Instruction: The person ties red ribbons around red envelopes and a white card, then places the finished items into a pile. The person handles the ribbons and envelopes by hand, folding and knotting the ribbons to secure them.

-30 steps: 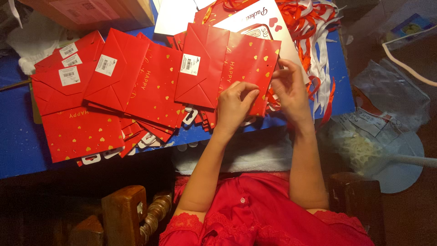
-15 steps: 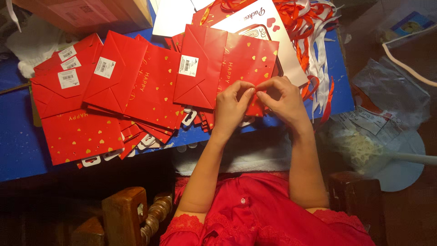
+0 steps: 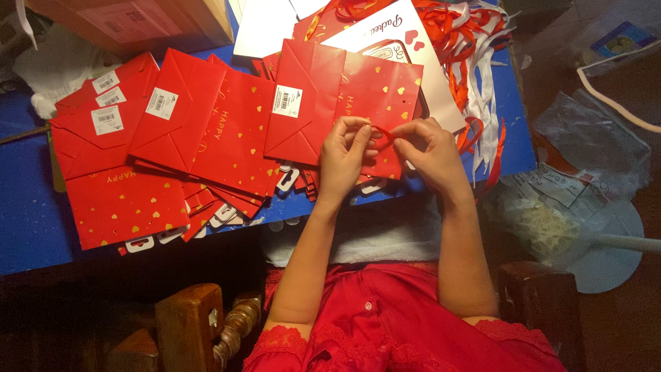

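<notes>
Ribbon [image 3: 383, 133], thin red, sits pinched between left hand [image 3: 344, 160] & right hand [image 3: 432, 153], fingertips clamped on it over the flat red gift bag [image 3: 358, 103]. Best kept taut, ends even, w/ small pulls. Beyond: ribbon pile [image 3: 475, 41] on blue table [image 3: 27, 227].

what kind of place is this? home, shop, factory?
Probably a home or small workshop table used for hand-assembling gift bags. Flat red paper bags lie stacked on a blue table, loose red and white ribbons are heaped at the far edge, and both hands work a red ribbon over one bag.
</notes>
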